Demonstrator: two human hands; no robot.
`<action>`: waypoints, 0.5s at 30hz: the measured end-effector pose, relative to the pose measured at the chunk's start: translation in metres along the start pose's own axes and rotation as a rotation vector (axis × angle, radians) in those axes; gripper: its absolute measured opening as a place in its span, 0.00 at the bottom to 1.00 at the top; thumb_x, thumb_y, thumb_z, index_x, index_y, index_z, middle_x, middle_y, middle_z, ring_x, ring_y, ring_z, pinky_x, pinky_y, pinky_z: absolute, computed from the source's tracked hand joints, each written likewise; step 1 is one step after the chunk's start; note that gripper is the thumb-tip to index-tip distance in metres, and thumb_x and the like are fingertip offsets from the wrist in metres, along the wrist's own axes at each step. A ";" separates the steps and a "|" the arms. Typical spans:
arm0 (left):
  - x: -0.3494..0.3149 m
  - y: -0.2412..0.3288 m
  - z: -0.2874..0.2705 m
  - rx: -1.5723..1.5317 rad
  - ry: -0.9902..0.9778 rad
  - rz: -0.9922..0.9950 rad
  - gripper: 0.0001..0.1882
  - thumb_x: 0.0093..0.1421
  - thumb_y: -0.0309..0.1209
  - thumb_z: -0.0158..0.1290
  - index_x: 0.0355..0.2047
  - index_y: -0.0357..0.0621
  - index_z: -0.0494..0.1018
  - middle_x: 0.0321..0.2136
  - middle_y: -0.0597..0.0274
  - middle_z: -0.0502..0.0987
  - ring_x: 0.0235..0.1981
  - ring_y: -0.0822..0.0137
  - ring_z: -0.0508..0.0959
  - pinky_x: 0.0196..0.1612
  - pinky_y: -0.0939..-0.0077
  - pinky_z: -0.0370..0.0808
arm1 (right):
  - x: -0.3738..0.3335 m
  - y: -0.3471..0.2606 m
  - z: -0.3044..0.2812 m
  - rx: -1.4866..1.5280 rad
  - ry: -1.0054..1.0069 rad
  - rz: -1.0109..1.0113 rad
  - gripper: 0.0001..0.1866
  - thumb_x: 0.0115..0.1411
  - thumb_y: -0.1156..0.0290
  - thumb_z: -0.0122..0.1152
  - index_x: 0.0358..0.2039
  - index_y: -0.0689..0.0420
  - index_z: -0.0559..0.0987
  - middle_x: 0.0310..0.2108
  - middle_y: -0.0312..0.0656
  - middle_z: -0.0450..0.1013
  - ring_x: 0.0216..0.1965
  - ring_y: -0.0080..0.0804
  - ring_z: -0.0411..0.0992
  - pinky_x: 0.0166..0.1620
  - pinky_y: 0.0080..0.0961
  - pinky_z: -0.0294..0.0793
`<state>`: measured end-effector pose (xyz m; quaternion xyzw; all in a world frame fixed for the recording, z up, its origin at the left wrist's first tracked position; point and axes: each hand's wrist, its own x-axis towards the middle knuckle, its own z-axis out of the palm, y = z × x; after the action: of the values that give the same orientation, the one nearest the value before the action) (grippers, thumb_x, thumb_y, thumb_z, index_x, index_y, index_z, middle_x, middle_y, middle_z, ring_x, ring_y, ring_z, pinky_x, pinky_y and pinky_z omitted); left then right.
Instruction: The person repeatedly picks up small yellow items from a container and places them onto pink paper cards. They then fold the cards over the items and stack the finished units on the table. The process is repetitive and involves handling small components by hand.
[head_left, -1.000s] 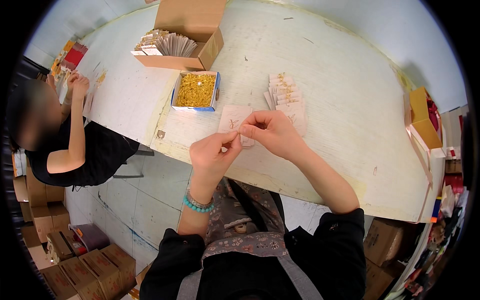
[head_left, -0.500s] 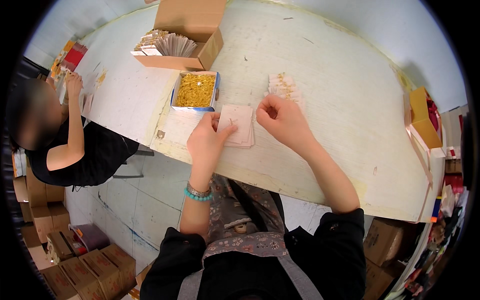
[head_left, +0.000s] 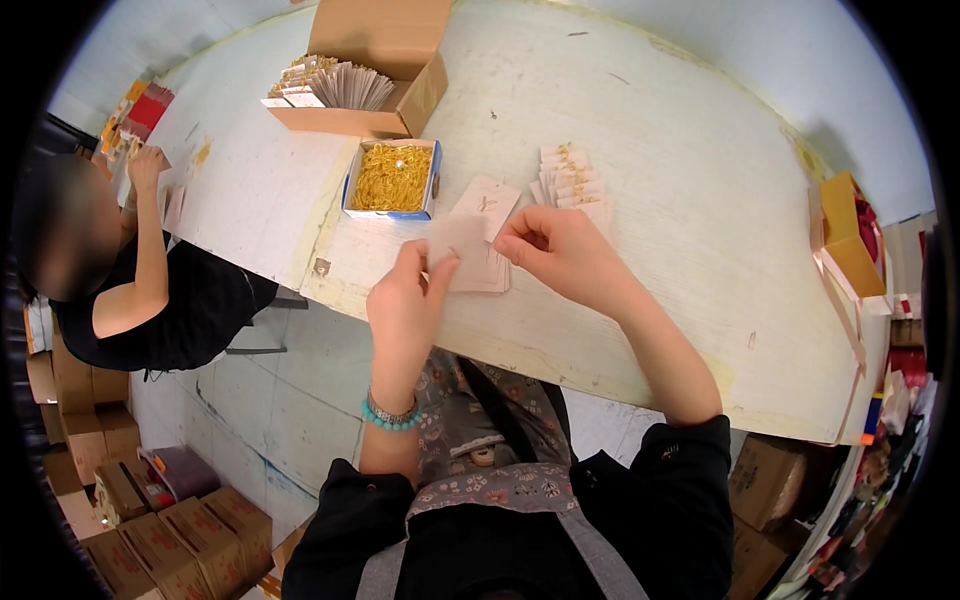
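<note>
Head view: wide fisheye, left one of side-by-side pair worn on head. Looks steeply down and ahead, upright, unmirrored. Apron (head_left: 490, 488) at bottom, close; left hand (head_left: 402, 302) and right hand (head_left: 568, 256) mid-picture, farther off; tabletop (head_left: 680, 200) beyond, edges bowed; co-worker (head_left: 205, 305) caught at far left.

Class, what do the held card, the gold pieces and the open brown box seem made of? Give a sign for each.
Card: probably stiff paper, matte; thin, flat, pale, without shine.
Gold pieces: likely metal, shiny, from their bright yellow glints; coated plastic is possible.
Brown box: apparently cardboard, matte; plain brown walls, folded-up lid.
</note>
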<state>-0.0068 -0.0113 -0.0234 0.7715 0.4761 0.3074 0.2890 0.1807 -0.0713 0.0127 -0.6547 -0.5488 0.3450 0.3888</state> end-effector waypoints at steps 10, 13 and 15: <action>-0.010 0.019 -0.010 0.135 0.127 0.477 0.08 0.48 0.28 0.62 0.28 0.44 0.75 0.19 0.62 0.73 0.20 0.62 0.72 0.22 0.71 0.69 | -0.007 -0.012 -0.009 0.020 -0.020 0.065 0.10 0.58 0.68 0.60 0.29 0.64 0.78 0.18 0.31 0.68 0.22 0.15 0.62 0.26 0.17 0.63; -0.010 0.019 -0.010 0.146 0.117 0.480 0.08 0.47 0.27 0.62 0.28 0.44 0.75 0.19 0.62 0.73 0.20 0.62 0.72 0.22 0.72 0.69 | -0.005 -0.010 -0.010 0.003 0.003 0.127 0.12 0.56 0.65 0.60 0.29 0.63 0.80 0.23 0.44 0.76 0.25 0.29 0.74 0.31 0.24 0.72; -0.011 0.018 -0.009 0.115 0.104 0.460 0.08 0.48 0.28 0.62 0.27 0.43 0.75 0.19 0.62 0.73 0.19 0.62 0.72 0.22 0.72 0.68 | -0.005 -0.014 -0.011 0.045 0.010 0.145 0.10 0.57 0.68 0.59 0.29 0.64 0.78 0.21 0.36 0.72 0.24 0.20 0.68 0.29 0.20 0.68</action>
<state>-0.0076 -0.0272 -0.0063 0.8580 0.3188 0.3768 0.1423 0.1832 -0.0767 0.0301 -0.6855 -0.4902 0.3813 0.3801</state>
